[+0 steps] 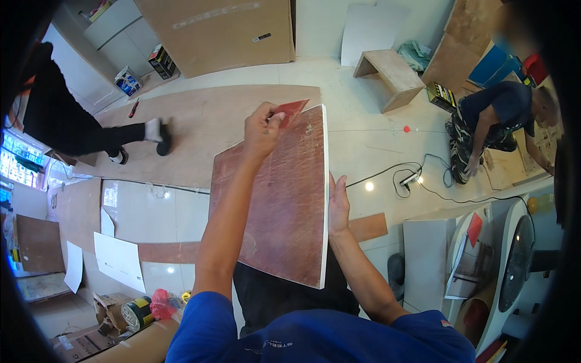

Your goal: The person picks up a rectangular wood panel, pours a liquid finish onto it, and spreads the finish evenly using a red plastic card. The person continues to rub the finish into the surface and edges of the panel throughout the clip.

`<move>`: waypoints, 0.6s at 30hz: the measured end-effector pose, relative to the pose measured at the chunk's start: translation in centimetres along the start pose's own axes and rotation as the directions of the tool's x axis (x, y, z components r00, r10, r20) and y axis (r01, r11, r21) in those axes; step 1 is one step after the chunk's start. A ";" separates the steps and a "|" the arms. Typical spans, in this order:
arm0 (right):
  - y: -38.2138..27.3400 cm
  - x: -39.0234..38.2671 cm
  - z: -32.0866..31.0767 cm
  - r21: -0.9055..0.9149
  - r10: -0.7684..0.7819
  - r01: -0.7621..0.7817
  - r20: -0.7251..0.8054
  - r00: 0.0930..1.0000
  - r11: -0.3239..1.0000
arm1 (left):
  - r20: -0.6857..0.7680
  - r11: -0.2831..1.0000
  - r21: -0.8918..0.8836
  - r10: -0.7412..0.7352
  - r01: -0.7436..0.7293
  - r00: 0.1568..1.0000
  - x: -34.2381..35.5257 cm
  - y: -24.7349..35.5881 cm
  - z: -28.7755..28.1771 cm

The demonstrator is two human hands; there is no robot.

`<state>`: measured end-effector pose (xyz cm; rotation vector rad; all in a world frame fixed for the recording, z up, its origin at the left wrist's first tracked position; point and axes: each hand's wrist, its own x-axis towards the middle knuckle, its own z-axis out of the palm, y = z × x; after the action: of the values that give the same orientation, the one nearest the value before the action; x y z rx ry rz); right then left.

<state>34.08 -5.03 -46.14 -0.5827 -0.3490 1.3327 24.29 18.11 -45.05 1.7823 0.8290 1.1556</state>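
A reddish-brown wooden board with a white edge strip stands tilted in front of my body, its worn face toward me. My left hand is closed on a thin red sheet, pinched between thumb and fingers at the board's top right corner. Whether the sheet is sandpaper or a stiff scraper, I cannot tell. My right hand grips the board by its white right edge, thumb upright along the side. The other fingers of that hand are partly hidden behind the board.
A co-worker crouches at the right beside a small wooden stool-like frame. Another person's legs are at the left on a brown floor sheet. A power strip with cables lies on the tiles. White panels lie lower left.
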 end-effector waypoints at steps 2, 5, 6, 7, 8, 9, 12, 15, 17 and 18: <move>0.1 0.1 -0.1 -0.017 0.017 -0.017 -0.022 1.000 1.000 | -0.013 0.989 0.115 0.098 -0.096 0.995 0.4 0.0 1.3; 0.2 0.1 -0.3 0.019 0.012 -0.012 0.013 1.000 1.000 | -0.041 0.951 0.224 0.230 -0.215 0.972 0.3 0.5 2.8; 0.1 0.0 -0.3 0.009 0.014 -0.014 0.005 1.000 1.000 | -0.048 0.928 0.264 0.285 -0.263 0.957 0.2 0.8 3.3; 0.1 0.0 -0.3 0.009 0.014 -0.014 0.013 1.000 1.000 | -0.054 0.908 0.294 0.327 -0.298 0.943 0.0 0.9 3.7; 0.0 0.0 -0.3 0.023 0.008 -0.008 0.035 0.999 1.000 | -0.051 0.885 0.331 0.364 -0.328 0.930 -0.3 1.1 4.3; -0.1 -0.1 -0.3 0.014 0.014 -0.014 0.019 1.000 1.000 | -0.050 0.868 0.357 0.388 -0.346 0.920 -0.9 1.4 4.9; -0.1 -0.2 -0.4 0.042 0.017 -0.017 0.002 1.000 0.999 | 0.058 0.849 0.412 0.338 -0.331 0.939 -3.5 2.2 5.2; 0.0 -0.2 -0.7 0.080 0.023 -0.024 0.011 1.000 0.996 | 0.099 0.879 0.340 0.319 -0.333 0.943 -7.9 3.8 4.2; 0.0 -0.4 -1.0 0.080 0.024 -0.026 0.019 1.000 0.996 | 0.096 0.882 0.309 0.343 -0.356 0.934 -8.6 4.3 3.0; 0.2 -0.5 -1.1 0.093 -0.001 0.000 0.010 1.000 0.996 | 0.094 0.873 0.326 0.351 -0.362 0.932 -8.6 4.4 2.0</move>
<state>34.45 -5.69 -47.11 -0.4977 -0.2936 1.3441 23.42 8.29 -44.80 2.3085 0.7289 1.2693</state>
